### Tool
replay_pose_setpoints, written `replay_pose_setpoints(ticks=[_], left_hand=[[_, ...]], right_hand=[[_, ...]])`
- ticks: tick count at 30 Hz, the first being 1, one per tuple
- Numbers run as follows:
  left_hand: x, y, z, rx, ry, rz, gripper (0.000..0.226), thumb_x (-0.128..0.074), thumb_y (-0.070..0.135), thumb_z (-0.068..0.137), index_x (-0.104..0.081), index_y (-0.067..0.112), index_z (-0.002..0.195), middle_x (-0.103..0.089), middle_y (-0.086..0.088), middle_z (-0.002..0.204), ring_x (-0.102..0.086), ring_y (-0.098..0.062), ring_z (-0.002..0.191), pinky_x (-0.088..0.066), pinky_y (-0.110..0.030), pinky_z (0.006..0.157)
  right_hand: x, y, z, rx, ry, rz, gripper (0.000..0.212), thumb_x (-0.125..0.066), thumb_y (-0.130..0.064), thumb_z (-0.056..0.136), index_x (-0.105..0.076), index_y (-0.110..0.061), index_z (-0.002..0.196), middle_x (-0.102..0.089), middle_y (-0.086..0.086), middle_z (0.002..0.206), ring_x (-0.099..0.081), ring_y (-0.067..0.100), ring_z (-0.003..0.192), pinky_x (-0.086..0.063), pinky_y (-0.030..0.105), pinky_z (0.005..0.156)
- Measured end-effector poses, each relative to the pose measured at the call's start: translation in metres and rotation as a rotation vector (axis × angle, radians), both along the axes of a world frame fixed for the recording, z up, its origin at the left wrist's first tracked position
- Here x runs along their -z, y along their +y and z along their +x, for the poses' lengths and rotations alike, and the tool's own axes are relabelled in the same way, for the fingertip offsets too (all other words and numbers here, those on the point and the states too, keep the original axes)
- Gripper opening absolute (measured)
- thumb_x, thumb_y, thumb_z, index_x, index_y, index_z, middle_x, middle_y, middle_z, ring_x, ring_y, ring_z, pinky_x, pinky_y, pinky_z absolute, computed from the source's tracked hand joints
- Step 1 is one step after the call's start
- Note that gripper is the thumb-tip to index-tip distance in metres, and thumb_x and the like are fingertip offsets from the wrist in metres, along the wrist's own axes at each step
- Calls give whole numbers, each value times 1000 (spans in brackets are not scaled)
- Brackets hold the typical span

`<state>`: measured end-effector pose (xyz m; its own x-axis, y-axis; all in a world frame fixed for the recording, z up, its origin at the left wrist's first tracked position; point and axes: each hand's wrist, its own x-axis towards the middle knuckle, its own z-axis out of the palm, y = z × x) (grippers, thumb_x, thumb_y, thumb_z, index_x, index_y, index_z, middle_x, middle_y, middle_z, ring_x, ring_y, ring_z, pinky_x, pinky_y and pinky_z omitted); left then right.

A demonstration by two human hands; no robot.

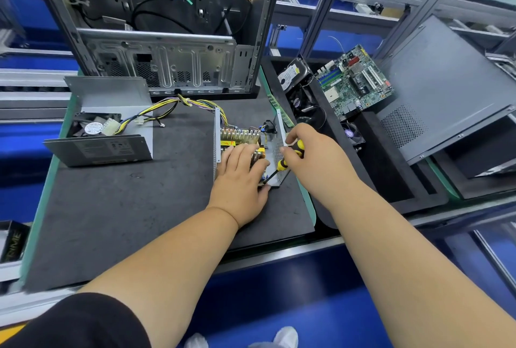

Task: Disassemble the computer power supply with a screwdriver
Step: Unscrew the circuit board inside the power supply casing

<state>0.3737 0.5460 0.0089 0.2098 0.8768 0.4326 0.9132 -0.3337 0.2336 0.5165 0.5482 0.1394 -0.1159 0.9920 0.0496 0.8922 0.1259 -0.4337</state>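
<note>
Head view. A dark mat (125, 208) covers the workbench, and the open power supply (248, 149) sits on it just right of centre, lid off, its metal side walls standing up around a circuit board with yellow parts and a row of copper-coloured fins. A bundle of yellow and black wires (178, 104) runs out of its far corner toward ten o'clock.

The left hand (240, 177) lies flat on top of the board, fingers straight and pointing toward twelve o'clock, pressing the unit down; its thumb reaches to the near right corner of the metal tray. The right hand (312, 157) comes in from four o'clock and has its fingers curled around the yellow-and-black handle of the screwdriver (284, 162). The shaft slants down toward seven o'clock, and its tip meets the near right corner of the power supply, just beside the left thumb. Whether the tip sits in a screw cannot be told.

At nine o'clock from the unit, well apart from it, lies the removed metal cover (103, 124), with a small fan (93, 127) resting in it. At twelve o'clock stands an empty computer case (156, 62), upright and open toward the camera. At two o'clock a black tray (391, 169) holds a hard drive (293, 74) and a green motherboard (354, 79) leaning against its edge. A grey side panel (441, 90) lies tilted at three o'clock.
</note>
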Motion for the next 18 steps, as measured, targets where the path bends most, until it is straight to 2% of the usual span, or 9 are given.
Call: replay_pose_setpoints(ticks=[2, 5, 7, 9, 11, 14, 18], left_hand=[[0, 0, 0, 1, 0, 1, 41, -75, 36, 74, -65, 21, 110, -53, -13, 134, -39, -33, 131, -4, -41, 119], [0, 0, 0, 0, 4, -5, 42, -76, 36, 74, -65, 22, 111, -52, -12, 135, -40, -34, 131, -3, -41, 119], [0, 1, 1, -1, 7, -4, 43, -76, 37, 74, -64, 22, 112, -52, -11, 135, -39, -33, 132, -2, -41, 120], [1, 1, 1, -5, 8, -1, 43, -75, 37, 73, -63, 23, 112, -52, -10, 135, -37, -32, 132, -3, -41, 120], [1, 1, 1, -11, 13, -1, 44, -75, 38, 73, -64, 24, 113, -52, -10, 135, -36, -31, 132, -6, -41, 119], [1, 1, 1, -14, 10, -14, 44, -74, 42, 75, -63, 25, 114, -51, -10, 138, -36, -31, 133, -8, -43, 119], [-1, -2, 1, -20, 8, -48, 46, -71, 46, 76, -62, 25, 115, -50, -8, 140, -36, -32, 135, -12, -45, 120]], right_hand=[[1, -1, 0, 0, 43, 18, 13, -59, -23, 91, -53, -19, 103, -61, -2, 83, -54, 21, 76, -40, 34, 61], [2, -1, 3, -22, 54, 26, 13, -59, -20, 85, -53, -21, 97, -57, -3, 85, -50, 19, 77, -35, 31, 62], [2, 1, 5, -37, 3, 31, 10, -60, -29, 87, -54, -23, 93, -58, -3, 84, -50, 20, 76, -34, 31, 61], [0, 3, 5, -44, -57, 38, 24, -57, -46, 92, -55, -22, 89, -57, -3, 78, -51, 19, 74, -36, 32, 58], [-2, 5, 4, -75, -66, 12, 32, -53, -51, 96, -56, -20, 89, -59, -1, 75, -52, 21, 72, -40, 33, 58], [-3, 7, 5, -130, -16, -13, 21, -54, -38, 99, -56, -18, 95, -63, 5, 83, -53, 24, 75, -45, 37, 66], [-4, 9, 9, -176, 0, 1, 10, -55, -27, 96, -55, -18, 99, -59, 5, 82, -52, 24, 75, -39, 35, 62]])
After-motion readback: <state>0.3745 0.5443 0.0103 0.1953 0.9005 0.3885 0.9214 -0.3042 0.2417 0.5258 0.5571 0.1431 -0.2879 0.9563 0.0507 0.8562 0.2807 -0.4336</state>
